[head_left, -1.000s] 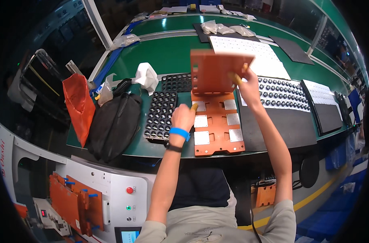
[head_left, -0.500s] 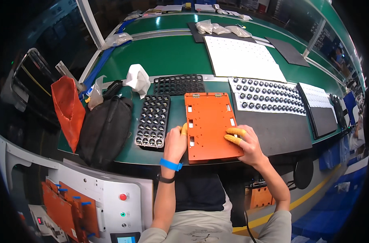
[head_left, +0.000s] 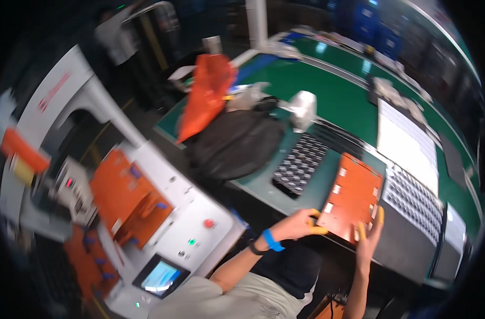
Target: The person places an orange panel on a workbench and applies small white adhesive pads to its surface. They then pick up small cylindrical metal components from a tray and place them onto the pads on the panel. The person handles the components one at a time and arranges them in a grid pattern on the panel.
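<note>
An orange rectangular plate (head_left: 353,196) with small holes and pale slots lies at the near edge of the green table, slightly blurred. My left hand (head_left: 298,224), with yellow finger covers and a blue wristband, grips its near left corner between thumb and finger. At the near right edge my right hand (head_left: 369,239), also in yellow finger covers, holds the plate with thumb and finger apart across its side. Left of the plate stands a black tray (head_left: 301,165) filled with rows of small round black parts.
A white machine with a red button (head_left: 209,223), a screen (head_left: 160,277) and orange fixtures (head_left: 130,196) stands at left. A black bag (head_left: 239,143) and red-orange bag (head_left: 206,93) lie on the table. White sheets with round parts (head_left: 412,194) are at right. A person (head_left: 117,40) stands far left.
My view has swung left and tilted, bringing the white machine into fuller sight. My left hand has shifted to the plate's near left corner; my right hand has slid nearer along its right side.
</note>
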